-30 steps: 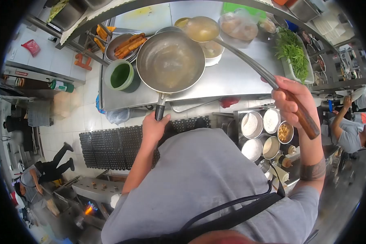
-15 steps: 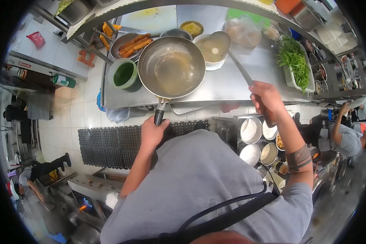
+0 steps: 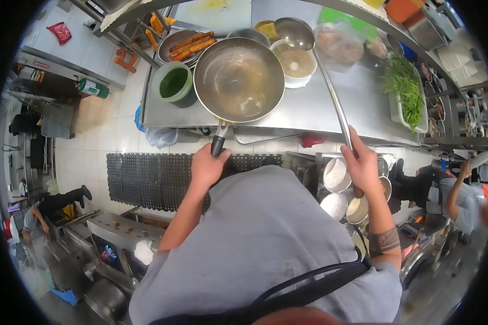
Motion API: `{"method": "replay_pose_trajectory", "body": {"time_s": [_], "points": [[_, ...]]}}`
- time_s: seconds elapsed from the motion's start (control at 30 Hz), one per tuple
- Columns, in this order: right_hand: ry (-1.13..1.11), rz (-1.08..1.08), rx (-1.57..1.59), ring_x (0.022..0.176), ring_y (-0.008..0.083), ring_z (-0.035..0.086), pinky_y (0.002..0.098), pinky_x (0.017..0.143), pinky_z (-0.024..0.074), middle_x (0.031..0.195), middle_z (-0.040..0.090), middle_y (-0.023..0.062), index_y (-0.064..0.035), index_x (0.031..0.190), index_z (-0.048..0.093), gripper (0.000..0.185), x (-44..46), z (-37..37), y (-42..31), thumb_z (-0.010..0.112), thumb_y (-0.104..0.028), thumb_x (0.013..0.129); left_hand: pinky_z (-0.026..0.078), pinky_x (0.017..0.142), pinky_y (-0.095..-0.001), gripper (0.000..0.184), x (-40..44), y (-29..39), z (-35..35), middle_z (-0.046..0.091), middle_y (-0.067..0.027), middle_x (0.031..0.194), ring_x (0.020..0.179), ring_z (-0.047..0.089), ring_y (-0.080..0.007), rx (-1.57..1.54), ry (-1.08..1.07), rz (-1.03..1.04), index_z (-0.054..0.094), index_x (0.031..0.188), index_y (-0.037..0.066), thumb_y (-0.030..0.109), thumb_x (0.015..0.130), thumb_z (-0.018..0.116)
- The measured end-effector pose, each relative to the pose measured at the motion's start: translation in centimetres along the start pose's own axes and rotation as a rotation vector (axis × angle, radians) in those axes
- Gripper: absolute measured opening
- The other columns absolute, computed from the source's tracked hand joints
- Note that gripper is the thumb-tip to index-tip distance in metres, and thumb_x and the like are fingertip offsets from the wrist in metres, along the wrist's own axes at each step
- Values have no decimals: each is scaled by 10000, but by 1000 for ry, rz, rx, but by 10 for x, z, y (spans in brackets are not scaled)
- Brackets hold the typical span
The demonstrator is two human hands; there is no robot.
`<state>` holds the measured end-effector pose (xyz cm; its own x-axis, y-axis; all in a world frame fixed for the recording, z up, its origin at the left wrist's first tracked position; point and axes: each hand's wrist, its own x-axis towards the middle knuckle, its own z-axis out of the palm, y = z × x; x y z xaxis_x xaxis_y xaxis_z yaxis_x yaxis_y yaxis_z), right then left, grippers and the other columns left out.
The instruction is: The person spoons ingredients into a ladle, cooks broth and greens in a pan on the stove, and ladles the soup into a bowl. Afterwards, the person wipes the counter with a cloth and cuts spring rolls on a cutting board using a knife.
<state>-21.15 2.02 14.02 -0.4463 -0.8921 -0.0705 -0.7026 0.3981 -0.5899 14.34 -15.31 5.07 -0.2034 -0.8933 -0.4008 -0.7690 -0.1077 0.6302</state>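
I watch left hand (image 3: 207,165) clasping pan (image 3: 207,81) by handle (image 3: 218,143), right hand (image 3: 361,166) wrapped round ladle (image 3: 297,35), bowl (image 3: 312,69) right of pan, tub (image 3: 185,95) left.

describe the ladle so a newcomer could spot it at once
Find the steel worktop, then the wide pan the left hand holds over it. To the pan's right, the right hand holds the ladle, its scoop pointing away. A small round scoop on a long, slim metal handle sets it apart from the much wider, black-gripped pan.
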Motion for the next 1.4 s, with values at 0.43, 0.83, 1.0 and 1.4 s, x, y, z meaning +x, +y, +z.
{"method": "replay_pose_trajectory", "body": {"time_s": [0.43,0.83,1.0,1.4], "points": [[-399,288,280,535,160,603,348,547,488,643,589,75,2,1444,533,506,-33,-4,-27,640,-112,962,509,724,-456,364,-4,21,6,680,-205,782,760,663,-395,41,14,-4,657,898,-6,338,867,773],[-525,724,1380,389,114,473,267,293,372,684,570,82,23,1409,520,389,-32,-49,-33,514,-113,1044,472,629,-414,376,-4,19,21,590,-128,638,598,550,-267,-64,-10,18,601,792,-12,312,861,778],[-544,561,1535,369,96,470,250,288,374,685,592,82,38,1251,575,264,-12,-77,-43,497,-110,1048,460,560,-371,342,-13,34,16,583,-84,605,546,559,-192,-140,-30,-7,597,777,-5,269,871,779],[-327,497,1261,433,56,474,208,305,360,713,581,42,-38,1090,543,121,69,-74,-36,507,-145,1046,477,612,-396,369,-21,8,21,617,-127,634,597,590,-241,-79,7,-13,619,782,-32,289,867,781]]}}
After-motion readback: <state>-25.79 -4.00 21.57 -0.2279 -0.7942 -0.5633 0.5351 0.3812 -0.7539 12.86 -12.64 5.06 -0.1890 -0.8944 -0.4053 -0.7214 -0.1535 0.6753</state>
